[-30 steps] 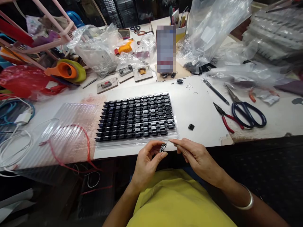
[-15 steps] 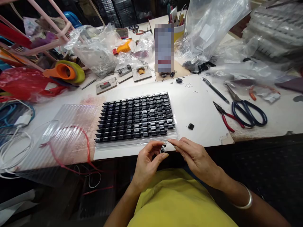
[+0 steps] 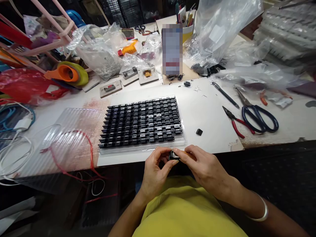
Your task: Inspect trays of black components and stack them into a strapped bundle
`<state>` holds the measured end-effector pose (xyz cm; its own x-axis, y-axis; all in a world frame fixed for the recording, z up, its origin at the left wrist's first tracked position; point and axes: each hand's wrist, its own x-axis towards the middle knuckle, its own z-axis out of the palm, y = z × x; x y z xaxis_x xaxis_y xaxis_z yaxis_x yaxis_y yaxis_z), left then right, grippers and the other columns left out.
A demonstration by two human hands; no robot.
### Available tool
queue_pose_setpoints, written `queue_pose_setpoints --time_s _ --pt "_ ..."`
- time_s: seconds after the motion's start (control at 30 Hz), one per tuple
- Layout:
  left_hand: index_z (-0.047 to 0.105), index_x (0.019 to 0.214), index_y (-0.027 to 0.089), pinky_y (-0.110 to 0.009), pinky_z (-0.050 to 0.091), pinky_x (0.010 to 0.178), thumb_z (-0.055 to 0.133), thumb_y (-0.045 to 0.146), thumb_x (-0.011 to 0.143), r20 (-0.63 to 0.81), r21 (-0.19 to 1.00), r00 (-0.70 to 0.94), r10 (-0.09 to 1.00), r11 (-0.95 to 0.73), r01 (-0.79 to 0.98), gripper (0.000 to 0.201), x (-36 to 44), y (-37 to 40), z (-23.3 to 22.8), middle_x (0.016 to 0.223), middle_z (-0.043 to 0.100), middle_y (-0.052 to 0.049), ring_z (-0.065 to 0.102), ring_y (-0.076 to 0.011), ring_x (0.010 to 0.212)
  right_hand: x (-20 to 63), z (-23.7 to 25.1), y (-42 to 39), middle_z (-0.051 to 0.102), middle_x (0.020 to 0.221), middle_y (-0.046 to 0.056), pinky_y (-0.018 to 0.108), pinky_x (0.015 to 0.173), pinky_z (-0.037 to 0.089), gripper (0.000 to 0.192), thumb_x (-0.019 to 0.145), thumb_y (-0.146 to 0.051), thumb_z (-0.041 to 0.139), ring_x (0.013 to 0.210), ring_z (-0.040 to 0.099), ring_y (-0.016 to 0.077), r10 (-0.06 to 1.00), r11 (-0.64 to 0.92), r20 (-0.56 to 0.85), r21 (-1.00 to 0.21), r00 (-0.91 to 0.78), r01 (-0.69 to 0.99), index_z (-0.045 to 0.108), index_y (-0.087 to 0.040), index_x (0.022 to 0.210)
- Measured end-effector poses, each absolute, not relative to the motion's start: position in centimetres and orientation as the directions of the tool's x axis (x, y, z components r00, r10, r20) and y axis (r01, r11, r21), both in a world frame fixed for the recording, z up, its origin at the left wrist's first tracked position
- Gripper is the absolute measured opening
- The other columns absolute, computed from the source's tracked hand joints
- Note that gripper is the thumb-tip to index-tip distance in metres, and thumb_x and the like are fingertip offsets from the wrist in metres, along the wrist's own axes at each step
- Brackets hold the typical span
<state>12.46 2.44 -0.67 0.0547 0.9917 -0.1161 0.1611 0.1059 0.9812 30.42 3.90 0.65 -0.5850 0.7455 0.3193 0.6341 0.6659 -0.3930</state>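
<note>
**Both my hands pinch one tiny black part at the desk edge**

My hands are right at the front edge of the desk [image 3: 271,131], over my lap. The white sheet [image 3: 207,112] ends just in front of my fingers. The clear tray [image 3: 138,149] full of black parts sits at 12 o'clock from my hands, very near. There is bare white sheet at 1 o'clock, with only one loose black piece [image 3: 199,132] on it. More to the right, at 2 o'clock, lie the red pliers [image 3: 237,123] and the blue scissors [image 3: 259,117], well apart from me. At 10 o'clock lies a clear ribbed lid [image 3: 61,138] with a red wire [image 3: 89,144] on it.

The small black part [image 3: 173,155] is in the air between my fingertips, just off the desk edge. It is dark and tiny, with a bit of shiny metal on it. My fingers hide most of it.

My left hand [image 3: 155,171] pinches it from the left with thumb and fingers. My right hand [image 3: 202,168] pinches it from the right. Both hands are closed on it and touch each other at the tips.

A moment ago my right fingertips were a little apart from the part, and I could see its shiny pins. Now my right hand has come in close and covers them.
</note>
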Motion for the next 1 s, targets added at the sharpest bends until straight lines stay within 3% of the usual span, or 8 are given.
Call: queue_pose_setpoints --time_s 0.1,0.27,0.33,0.4,0.5,0.67,0.83,1.0 --pt "0.064 0.095 0.019 -0.024 0.045 0.066 0.068 0.027 0.077 -0.113 0.985 0.043 0.993 0.106 0.137 0.02 12.6 2.5 -0.5 0.082 0.057 -0.003 0.051 -0.0134 0.072 30.2 1.1 3.8 0.057 0.081 0.01 0.03 0.058 0.049 0.041 0.092 -0.01 0.031 0.069 0.053 0.0187 0.723 0.691 0.299 -0.348 -0.623 0.634 0.052 -0.01 0.128" --pt "0.063 0.097 0.019 -0.023 0.047 0.069 0.07 0.027 0.075 -0.178 0.984 -0.022 0.984 0.177 -0.029 0.024 12.4 2.9 -0.3 0.088 0.06 -0.003 0.055 -0.0135 0.079 33.2 2.3 6.1 0.06 0.089 0.008 0.027 0.067 0.05 0.038 0.096 -0.021 0.037 0.076 0.057 0.0163 0.786 0.599 0.214 -0.495 -0.58 0.629 0.044 -0.013 0.133" --pt "0.062 0.099 0.02 -0.021 0.046 0.065 0.071 0.026 0.074 -0.209 0.974 -0.041 0.977 0.205 -0.095 0.027 12.2 3.0 -0.4 0.082 0.059 0.0 0.054 -0.0107 0.073 35.7 2.2 8.1 0.062 0.091 0.008 0.03 0.069 0.048 0.035 0.096 -0.025 0.04 0.077 0.058 0.0183 0.861 0.505 0.292 -0.405 -0.416 0.762 0.051 -0.014 0.127" --pt "0.06 0.102 0.021 -0.019 0.045 0.061 0.071 0.025 0.075 -0.243 0.959 -0.039 0.969 0.234 -0.163 0.029 11.9 3.0 -0.7 0.074 0.058 0.002 0.052 -0.0087 0.066 37.9 1.7 9.9 0.062 0.095 0.011 0.037 0.072 0.045 0.03 0.094 -0.028 0.043 0.083 0.058 0.0233 0.883 0.359 0.394 -0.211 -0.257 0.909 0.058 -0.014 0.117" --pt "0.058 0.102 0.022 -0.02 0.047 0.064 0.073 0.023 0.073 -0.277 0.93 -0.048 0.96 0.255 -0.265 0.032 11.7 3.1 -0.8 0.078 0.061 0.003 0.055 -0.0086 0.069 39.0 0.7 11.1 0.059 0.107 0.015 0.045 0.078 0.04 0.027 0.092 -0.03 0.048 0.096 0.054 0.0302 0.853 0.24 0.482 -0.022 -0.2 0.97 0.062 -0.015 0.108" --pt "0.057 0.095 0.019 -0.022 0.048 0.062 0.07 0.029 0.076 -0.312 0.862 -0.052 0.949 0.259 -0.435 0.025 11.6 3.5 -0.1 0.091 0.065 -0.002 0.061 -0.01 0.068 36.3 -0.9 9.3 0.059 0.092 0.009 0.039 0.076 0.042 0.022 0.091 -0.031 0.051 0.085 0.054 0.0233 0.85 0.464 0.391 -0.236 -0.353 0.854 0.059 -0.015 0.104" --pt "0.053 0.087 0.017 -0.019 0.039 0.049 0.062 0.029 0.083 -0.34 0.799 -0.021 0.94 0.277 -0.533 0.015 11.3 3.8 0.4 0.087 0.066 -0.003 0.057 -0.0084 0.057 35.0 -1.7 8.5 0.057 0.089 0.009 0.041 0.077 0.046 0.015 0.09 -0.024 0.052 0.085 0.053 0.0237 0.853 0.465 0.433 -0.376 -0.291 0.801 0.062 -0.017 0.099" --pt "0.051 0.084 0.017 -0.019 0.036 0.047 0.062 0.029 0.083 -0.353 0.768 0.042 0.935 0.315 -0.558 0.017 11.8 3.8 0.3 0.086 0.067 -0.003 0.057 -0.0079 0.054 32.6 0.2 6.5 0.06 0.094 0.006 0.035 0.076 0.049 0.018 0.088 -0.017 0.055 0.088 0.058 0.0198 0.877 0.471 0.425 -0.669 -0.224 0.575 0.059 -0.021 0.105"
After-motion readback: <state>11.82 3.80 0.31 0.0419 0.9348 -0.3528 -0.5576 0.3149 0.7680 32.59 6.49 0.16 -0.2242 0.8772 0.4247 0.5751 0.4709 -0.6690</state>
